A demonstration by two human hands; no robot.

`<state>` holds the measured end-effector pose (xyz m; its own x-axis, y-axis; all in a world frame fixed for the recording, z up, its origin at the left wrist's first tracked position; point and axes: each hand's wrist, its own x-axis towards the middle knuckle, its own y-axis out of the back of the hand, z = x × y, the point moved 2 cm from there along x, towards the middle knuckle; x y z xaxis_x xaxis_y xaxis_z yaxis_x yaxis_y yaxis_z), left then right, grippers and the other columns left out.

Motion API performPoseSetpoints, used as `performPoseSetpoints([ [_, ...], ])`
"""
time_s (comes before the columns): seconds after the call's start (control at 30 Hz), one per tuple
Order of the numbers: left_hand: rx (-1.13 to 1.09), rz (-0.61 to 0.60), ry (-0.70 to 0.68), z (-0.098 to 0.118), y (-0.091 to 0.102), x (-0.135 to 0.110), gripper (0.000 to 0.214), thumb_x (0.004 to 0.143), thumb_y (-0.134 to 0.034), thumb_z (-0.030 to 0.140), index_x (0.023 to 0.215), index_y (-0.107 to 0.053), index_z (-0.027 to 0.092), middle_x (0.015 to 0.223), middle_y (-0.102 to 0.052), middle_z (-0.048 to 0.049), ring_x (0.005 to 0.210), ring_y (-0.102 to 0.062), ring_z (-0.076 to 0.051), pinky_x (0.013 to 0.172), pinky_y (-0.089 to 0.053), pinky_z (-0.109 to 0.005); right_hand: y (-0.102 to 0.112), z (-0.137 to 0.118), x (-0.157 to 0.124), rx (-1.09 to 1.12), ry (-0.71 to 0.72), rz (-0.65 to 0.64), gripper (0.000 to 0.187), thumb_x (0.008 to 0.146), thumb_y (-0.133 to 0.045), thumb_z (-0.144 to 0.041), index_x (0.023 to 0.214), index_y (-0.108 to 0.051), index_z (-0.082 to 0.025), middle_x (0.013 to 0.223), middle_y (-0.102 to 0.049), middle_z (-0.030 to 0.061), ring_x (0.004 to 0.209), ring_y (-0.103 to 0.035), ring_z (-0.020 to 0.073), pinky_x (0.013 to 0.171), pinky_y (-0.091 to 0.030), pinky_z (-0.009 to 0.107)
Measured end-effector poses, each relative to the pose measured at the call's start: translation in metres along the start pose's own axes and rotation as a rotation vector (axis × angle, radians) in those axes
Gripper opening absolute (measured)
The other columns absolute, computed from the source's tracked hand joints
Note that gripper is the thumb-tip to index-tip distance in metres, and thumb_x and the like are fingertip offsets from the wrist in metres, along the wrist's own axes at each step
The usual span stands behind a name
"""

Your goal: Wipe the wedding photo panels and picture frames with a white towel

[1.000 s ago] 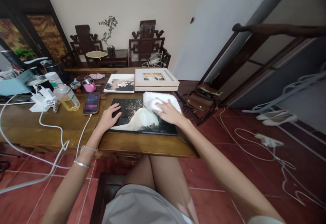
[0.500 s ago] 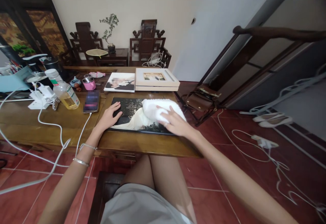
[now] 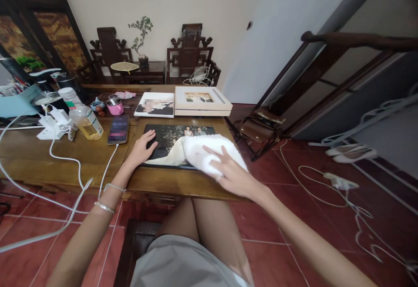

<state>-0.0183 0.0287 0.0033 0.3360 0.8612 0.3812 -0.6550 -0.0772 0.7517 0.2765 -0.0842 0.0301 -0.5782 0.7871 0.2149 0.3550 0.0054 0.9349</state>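
A dark photo panel (image 3: 166, 136) with a pale dress trailing across it lies flat on the wooden table. On its left edge rests my left hand (image 3: 143, 148), fingers spread and holding nothing. My right hand (image 3: 231, 171) presses a bunched white cloth (image 3: 196, 150) onto the panel's right part, with some fingers curled into the cloth. Part of the cloth hangs over the panel's front edge. It covers the lower right of the picture, while two small figures show above it.
Behind the panel lie a smaller photo print (image 3: 155, 105) and a cream box (image 3: 203, 102). To the left are a phone (image 3: 118, 130) on a white cable, a bottle (image 3: 86, 121), a pink cup (image 3: 115, 106) and a power strip (image 3: 50, 126). A chair (image 3: 261, 130) with a brown bag stands right.
My right hand has drawn the white cloth toward me and slightly right, uncovering the panel's upper right with two figures. My left hand stays in place on the panel.
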Motion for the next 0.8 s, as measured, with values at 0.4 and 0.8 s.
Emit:
performPoseSetpoints([
  [0.4,0.020,-0.044,-0.030,-0.005,-0.001,0.001,0.047,0.089,-0.047,0.040,0.127,-0.056,0.013,0.141,-0.049,-0.0140,0.136,-0.040,-0.025,0.114,-0.029,-0.047,0.003,0.037,0.060,-0.040,-0.056,-0.006,0.021,0.088,-0.040,-0.022,0.095,-0.060,-0.020,0.127,-0.061,0.0122,0.121,-0.052,0.0318,0.109,-0.020,0.060],
  [0.8,0.031,-0.052,0.001,-0.002,-0.002,0.000,0.048,0.093,-0.037,0.039,0.133,-0.052,0.015,0.145,-0.045,-0.0108,0.137,-0.037,-0.022,0.115,-0.027,-0.043,-0.007,0.011,0.040,-0.108,-0.025,0.024,0.022,0.082,-0.044,-0.014,0.096,-0.061,-0.016,0.140,-0.047,0.0212,0.139,-0.029,0.0322,0.108,-0.014,0.066],
])
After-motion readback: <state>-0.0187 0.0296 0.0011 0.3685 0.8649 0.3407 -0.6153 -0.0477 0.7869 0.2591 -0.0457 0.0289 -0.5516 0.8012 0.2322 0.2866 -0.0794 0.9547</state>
